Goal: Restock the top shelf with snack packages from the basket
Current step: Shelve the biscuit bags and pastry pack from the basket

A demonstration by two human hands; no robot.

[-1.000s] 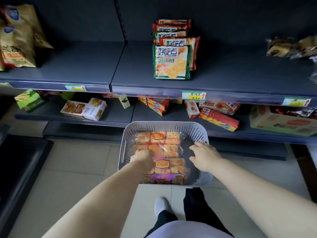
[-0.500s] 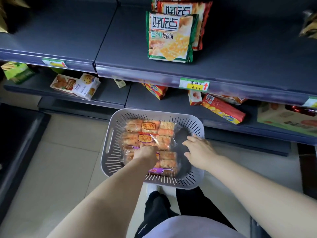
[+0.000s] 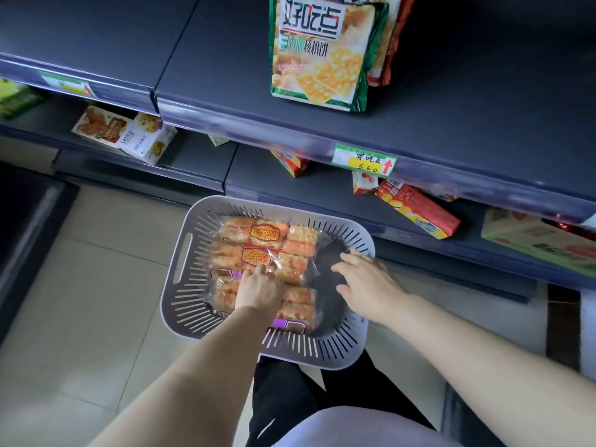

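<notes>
Snack packages (image 3: pixel 254 233) lie in the basket (image 3: pixel 182 285), left hand (image 3: pixel 258 290) grip clamped on one, right hand (image 3: pixel 367 282) grip spread.

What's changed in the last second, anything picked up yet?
Nothing picked up. The right hand, its fingers curled a second ago, now spreads them over the dark area at the right of the basket. The left hand stays on the snack packs. The camera tipped down and closer. Basket, packs and the bags on the top shelf are unchanged.
</notes>
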